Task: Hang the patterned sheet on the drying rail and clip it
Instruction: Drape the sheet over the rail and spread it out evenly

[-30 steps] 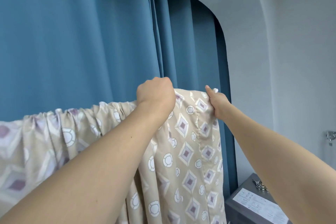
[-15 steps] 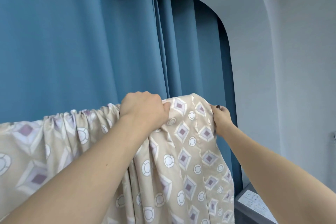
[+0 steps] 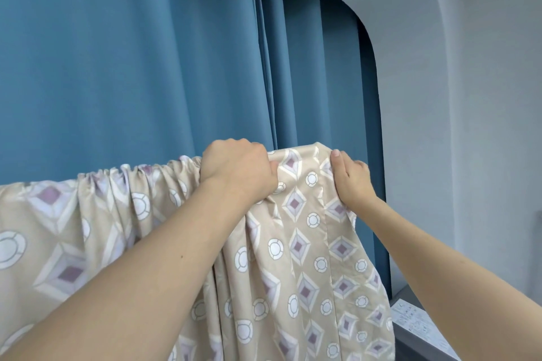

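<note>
Left hand (image 3: 239, 168) grips the bunched patterned sheet (image 3: 296, 243) mid-frame; right hand (image 3: 352, 177) pinches its edge. Lower right, a grey appliance's label (image 3: 416, 324) is unreadable.

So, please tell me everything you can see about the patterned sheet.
The patterned sheet is thin beige cloth printed with purple diamonds and white rings. It hangs over a hidden rail, bunched into gathers on the left, smoother at its right edge. The left hand grips its top fold; the right hand holds the right edge. No clip shows.
</note>
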Demonstrator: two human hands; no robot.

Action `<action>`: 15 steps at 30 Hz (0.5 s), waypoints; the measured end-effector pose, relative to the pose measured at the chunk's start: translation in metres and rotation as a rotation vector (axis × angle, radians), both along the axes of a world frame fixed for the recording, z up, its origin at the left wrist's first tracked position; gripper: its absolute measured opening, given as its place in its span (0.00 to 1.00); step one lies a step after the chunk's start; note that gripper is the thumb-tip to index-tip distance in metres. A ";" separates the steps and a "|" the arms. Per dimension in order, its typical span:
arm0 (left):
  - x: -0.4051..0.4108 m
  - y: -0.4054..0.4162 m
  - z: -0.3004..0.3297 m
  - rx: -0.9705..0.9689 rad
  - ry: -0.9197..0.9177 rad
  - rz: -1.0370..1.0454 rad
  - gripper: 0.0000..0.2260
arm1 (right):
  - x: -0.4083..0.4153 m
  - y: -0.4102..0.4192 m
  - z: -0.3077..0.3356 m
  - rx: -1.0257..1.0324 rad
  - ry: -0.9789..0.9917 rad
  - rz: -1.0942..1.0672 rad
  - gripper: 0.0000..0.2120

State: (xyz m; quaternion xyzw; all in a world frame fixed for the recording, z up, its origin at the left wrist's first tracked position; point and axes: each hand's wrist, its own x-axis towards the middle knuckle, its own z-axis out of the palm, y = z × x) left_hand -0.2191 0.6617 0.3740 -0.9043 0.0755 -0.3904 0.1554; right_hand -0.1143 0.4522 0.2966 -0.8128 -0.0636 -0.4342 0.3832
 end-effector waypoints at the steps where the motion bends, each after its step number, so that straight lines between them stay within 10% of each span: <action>1: -0.001 0.001 0.000 -0.002 -0.002 -0.001 0.14 | 0.002 -0.003 -0.005 -0.028 0.007 -0.020 0.21; 15: -0.009 -0.001 0.003 -0.038 0.043 -0.045 0.06 | -0.011 0.031 0.051 -0.121 -0.124 0.157 0.23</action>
